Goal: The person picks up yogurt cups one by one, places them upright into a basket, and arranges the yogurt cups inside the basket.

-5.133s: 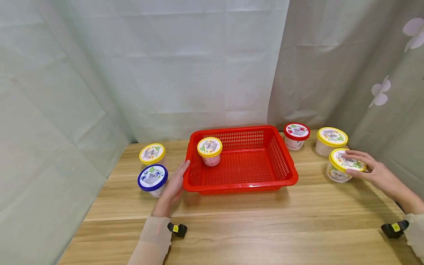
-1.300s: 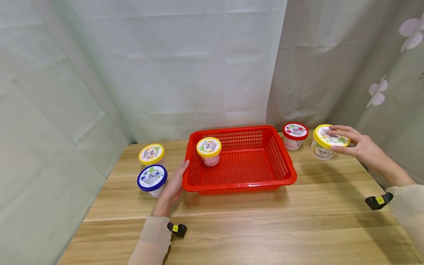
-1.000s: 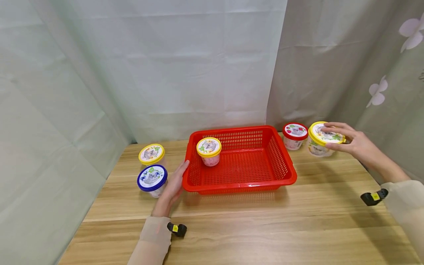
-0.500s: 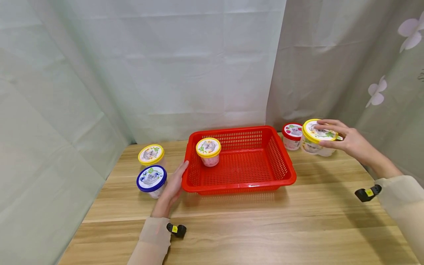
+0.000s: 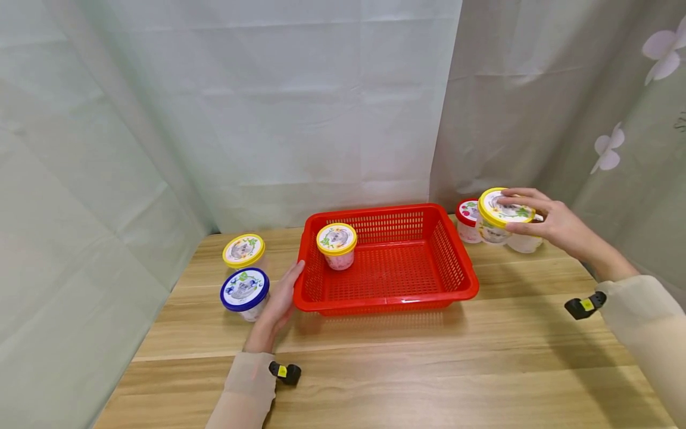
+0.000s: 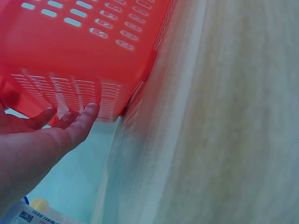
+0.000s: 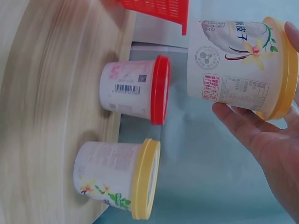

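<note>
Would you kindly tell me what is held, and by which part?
The right hand holds a yellow-lidded tub by its lid; the left hand touches the red basket, grip unclear.

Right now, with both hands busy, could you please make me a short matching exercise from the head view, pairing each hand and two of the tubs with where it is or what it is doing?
Column one
1. blue-lidded tub
2. right hand
3. red-lidded tub
4. left hand

Column two
A. touching the left end of the red basket
B. standing on the table, right of the basket
C. standing on the table, left of the basket
D. holding a yellow-lidded tub raised off the table

Right pairs: 1-C, 2-D, 3-B, 4-A.
</note>
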`<state>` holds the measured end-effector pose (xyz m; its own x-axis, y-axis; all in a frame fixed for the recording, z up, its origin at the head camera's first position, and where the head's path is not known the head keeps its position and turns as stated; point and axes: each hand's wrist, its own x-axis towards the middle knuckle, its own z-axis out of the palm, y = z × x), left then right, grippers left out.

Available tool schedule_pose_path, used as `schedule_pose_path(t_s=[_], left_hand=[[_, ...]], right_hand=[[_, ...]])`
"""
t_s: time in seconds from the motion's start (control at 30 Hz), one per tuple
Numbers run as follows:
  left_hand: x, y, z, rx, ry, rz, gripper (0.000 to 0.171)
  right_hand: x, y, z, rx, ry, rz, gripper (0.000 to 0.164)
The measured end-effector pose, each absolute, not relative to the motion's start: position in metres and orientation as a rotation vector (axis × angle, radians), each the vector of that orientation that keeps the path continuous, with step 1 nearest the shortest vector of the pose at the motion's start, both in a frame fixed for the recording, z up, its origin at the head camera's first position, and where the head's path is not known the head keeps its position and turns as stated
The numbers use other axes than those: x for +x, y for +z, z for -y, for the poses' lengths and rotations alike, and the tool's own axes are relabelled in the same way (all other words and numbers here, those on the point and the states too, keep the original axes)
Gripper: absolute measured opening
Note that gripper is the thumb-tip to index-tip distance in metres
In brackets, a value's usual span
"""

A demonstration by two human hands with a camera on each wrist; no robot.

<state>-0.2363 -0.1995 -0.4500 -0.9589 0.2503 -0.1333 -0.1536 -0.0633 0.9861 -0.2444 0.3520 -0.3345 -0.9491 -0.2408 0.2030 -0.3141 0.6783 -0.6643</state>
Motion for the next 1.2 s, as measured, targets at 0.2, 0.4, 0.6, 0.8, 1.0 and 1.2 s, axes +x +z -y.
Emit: schedule_pose_path(t_s=[0.2, 0.4, 0.6, 0.8, 1.0, 1.2], left_hand=[[-0.236, -0.451, 0.199, 0.089, 2.112, -1.94, 0.066], [-0.236, -0.451, 0.198, 0.099, 2.131, -1.918, 0.065], [-0.237, -0.451, 0.198, 0.108, 2.122, -1.914, 0.064], [-0.238, -0.451, 0.2, 0.133, 2.119, -1.916, 0.067], [-0.237, -0.452, 0.2, 0.116, 2.118, -1.934, 0.066], [-0.237, -0.452, 0.198, 0.134, 2.149, -1.891, 0.065]], right_hand=[[-0.248, -0.332, -0.346, 0.466, 1.141, 2.779, 0.056], [-0.251, -0.33, -0.34, 0.504, 1.132, 2.768, 0.055], [-0.252, -0.327, -0.334, 0.52, 1.123, 2.774, 0.055], [-0.256, -0.323, -0.328, 0.543, 1.115, 2.78, 0.056], [-0.26, -0.319, -0.32, 0.572, 1.121, 2.784, 0.055], [-0.261, -0.316, -0.313, 0.624, 1.156, 2.752, 0.055]])
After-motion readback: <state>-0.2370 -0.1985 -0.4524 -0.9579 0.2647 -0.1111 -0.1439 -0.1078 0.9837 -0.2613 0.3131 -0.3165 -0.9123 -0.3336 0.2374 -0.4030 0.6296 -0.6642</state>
